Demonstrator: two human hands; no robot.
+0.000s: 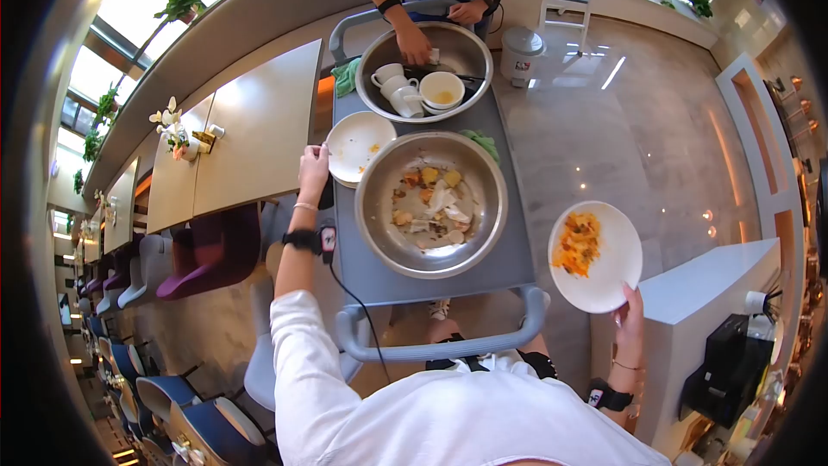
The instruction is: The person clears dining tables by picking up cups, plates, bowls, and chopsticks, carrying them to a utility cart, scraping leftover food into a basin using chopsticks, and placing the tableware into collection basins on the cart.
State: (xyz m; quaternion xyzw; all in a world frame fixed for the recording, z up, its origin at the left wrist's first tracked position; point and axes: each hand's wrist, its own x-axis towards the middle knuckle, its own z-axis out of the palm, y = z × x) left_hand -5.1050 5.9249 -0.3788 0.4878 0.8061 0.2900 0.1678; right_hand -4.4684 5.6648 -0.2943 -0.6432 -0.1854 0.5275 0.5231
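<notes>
The plate (617,250), with orange food (577,244) heaped to one side, is held over the floor (578,168), right of the surface (398,290). The right hand's (630,314) fingers pinch its near rim. That one-edge grip could let the loaded side dip, spilling food onto the floor. On the surface, a basin (371,229) holds scraps (444,203). The left hand's (313,169) fingers pinch the rim of a second plate (349,142), which overhangs the left edge and could tip if pulled outward. Beyond, a person's hand (413,44) reaches into the far basin (483,65), beside cups (401,97).
</notes>
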